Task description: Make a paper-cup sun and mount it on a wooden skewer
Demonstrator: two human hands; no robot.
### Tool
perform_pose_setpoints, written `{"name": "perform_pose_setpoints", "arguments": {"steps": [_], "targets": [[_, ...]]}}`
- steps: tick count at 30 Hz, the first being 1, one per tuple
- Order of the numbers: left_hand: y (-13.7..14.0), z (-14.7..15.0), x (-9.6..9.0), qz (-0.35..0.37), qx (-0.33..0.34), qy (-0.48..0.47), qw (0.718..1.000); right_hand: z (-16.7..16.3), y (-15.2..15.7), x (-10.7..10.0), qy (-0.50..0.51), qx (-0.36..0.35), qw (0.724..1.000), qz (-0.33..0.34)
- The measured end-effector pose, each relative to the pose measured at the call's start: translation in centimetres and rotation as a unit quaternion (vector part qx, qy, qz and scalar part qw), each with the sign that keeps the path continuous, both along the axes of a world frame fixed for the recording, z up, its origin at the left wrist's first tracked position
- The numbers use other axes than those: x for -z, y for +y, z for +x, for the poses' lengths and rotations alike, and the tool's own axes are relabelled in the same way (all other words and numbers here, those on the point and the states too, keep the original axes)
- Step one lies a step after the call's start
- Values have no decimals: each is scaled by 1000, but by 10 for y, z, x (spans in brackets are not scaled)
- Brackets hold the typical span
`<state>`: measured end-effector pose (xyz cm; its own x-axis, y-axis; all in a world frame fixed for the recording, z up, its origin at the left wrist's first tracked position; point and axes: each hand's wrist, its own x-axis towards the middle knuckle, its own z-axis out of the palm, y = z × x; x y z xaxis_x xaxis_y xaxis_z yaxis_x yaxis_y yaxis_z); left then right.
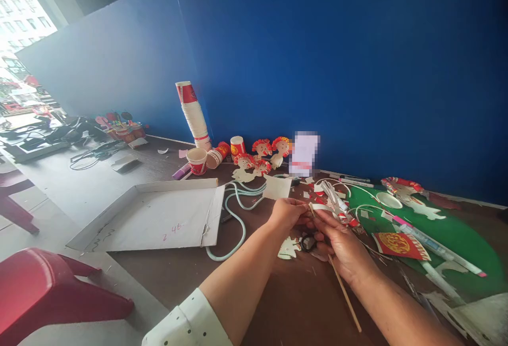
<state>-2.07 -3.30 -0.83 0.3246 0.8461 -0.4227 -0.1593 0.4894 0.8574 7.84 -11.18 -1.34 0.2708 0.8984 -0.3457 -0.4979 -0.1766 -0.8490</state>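
My left hand (289, 212) is closed, its fingertips pinched at the upper end of a thin wooden stick (344, 294). A narrow white paper strip (322, 207) curls out to the right from that spot, over my right fingers. My right hand (337, 243) is closed around the stick, whose lower part slants down past the palm. Just below both hands lie a black ring (308, 242), perhaps a roll of tape, and a white paper cut-out (289, 248). The exact grip of the fingertips on strip and stick is partly hidden.
A shallow white box lid (151, 224) sits left, beside a pale cable (238, 219). Behind stand a tall paper cup stack (194, 118) and several red-fringed paper figures (262, 148). Right lie a green mat (472, 229), a marker (444, 248) and scraps. A red stool (35, 288) stands lower left.
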Motion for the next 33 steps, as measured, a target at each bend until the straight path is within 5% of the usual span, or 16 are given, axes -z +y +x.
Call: {"name": "perform_pose_setpoints", "arguments": {"steps": [14, 33], "targets": [[-1, -5, -3, -21, 27, -49, 998, -1, -3, -1, -42, 27, 999, -6], [-1, -8, -3, -16, 33, -72, 997, 6, -4, -6, 3, -28, 999, 27]]}}
